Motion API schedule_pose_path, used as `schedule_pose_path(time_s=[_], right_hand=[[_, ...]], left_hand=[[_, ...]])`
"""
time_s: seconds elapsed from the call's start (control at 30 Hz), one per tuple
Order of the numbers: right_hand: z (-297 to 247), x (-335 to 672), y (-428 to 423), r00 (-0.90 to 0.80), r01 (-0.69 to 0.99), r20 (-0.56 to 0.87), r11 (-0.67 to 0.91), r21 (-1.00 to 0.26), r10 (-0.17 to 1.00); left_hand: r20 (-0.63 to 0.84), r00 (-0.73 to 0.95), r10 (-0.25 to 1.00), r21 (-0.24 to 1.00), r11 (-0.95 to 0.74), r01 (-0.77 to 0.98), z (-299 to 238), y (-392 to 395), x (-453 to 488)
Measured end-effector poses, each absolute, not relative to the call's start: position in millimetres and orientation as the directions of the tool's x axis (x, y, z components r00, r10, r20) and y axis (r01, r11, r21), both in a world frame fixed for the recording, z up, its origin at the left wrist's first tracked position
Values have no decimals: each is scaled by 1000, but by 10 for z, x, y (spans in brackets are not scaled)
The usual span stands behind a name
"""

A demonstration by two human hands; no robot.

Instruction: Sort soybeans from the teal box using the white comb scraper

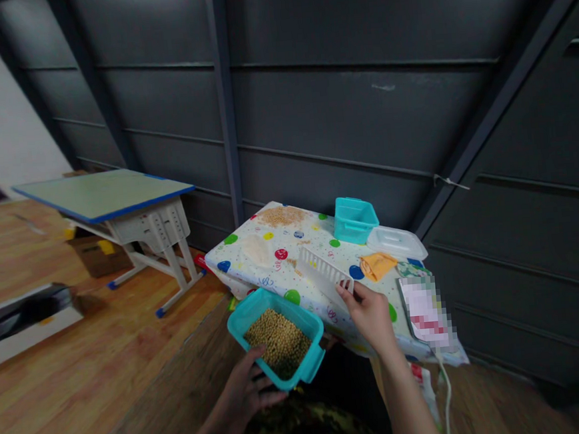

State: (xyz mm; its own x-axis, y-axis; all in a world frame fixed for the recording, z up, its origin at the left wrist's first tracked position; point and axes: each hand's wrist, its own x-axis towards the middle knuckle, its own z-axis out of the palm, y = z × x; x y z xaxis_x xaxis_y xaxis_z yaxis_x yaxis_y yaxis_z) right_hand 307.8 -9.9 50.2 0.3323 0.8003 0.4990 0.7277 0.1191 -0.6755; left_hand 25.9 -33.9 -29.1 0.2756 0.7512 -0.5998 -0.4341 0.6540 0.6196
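The left hand (247,384) has its grip clamped on the tub (312,364), thumb over the rim, beans (279,338) heaped inside, by the near edge of the counter (315,228)! The right hand (369,307) pinches one end of the white rack (319,278); whether its underside touches down, I can't tell. Good form, I'd say: tub level, left thumb firm, rack steady near the loose grain (293,263).

Head-worn view, forward and down
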Motion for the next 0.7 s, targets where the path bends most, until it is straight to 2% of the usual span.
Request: schedule_pose_path(time_s=[0.27,0.47,0.7], right_hand=[[442,2995,-110,283,697,492,177,-695,823],[436,2969,-149,229,671,460,203,-713,858],[488,2876,-352,168,630,444,251,-735,880]], left_hand=[[-652,251,715,603,690,-400,-252,-271,278],[-606,226,763,646,637,-421,-154,-304,227],[-636,209,743,626,655,-423,-123,-287,223]])
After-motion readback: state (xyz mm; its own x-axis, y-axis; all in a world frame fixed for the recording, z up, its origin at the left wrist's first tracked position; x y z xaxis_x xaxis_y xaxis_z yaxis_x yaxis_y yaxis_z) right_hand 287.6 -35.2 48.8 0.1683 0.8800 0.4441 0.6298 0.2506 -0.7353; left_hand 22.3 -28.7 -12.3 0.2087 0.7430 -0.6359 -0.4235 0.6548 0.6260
